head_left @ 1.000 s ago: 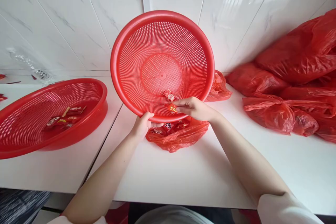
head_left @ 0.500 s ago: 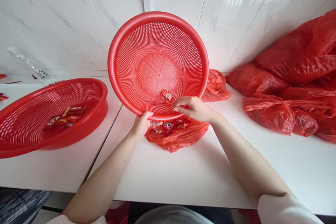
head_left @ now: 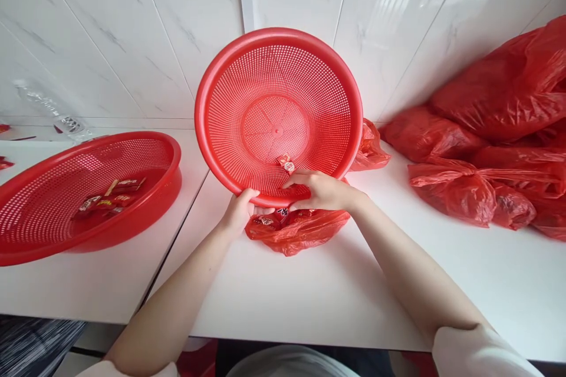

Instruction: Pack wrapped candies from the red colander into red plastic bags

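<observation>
A red perforated plastic basket (head_left: 276, 70) is tilted up, its open mouth facing me. My left hand (head_left: 241, 212) grips its lower rim, thumb on the inside. Over the lower right of the rim reaches my right hand (head_left: 322, 189), thumb and fingers apart, nothing visible between them. Just past its fingertips a small red-and-white wrapped packet (head_left: 287, 165) lies inside the basket. Beneath the rim, an open red plastic bag (head_left: 296, 238) holds red wrapped packets (head_left: 267, 222), partly hidden by the basket and hands.
Left of me another red basket (head_left: 170, 188) leans at a slant, several wrapped packets (head_left: 110, 200) inside. A clear plastic bottle (head_left: 66, 121) lies behind it. Filled red plastic bags (head_left: 499, 106) are piled at right, and one red bag (head_left: 371, 150) sits behind the held basket. Tiled wall backs the table.
The basket has shifted slightly right and down. My right hand's fingers have spread apart, and the loose packet has slid a little with the basket.
</observation>
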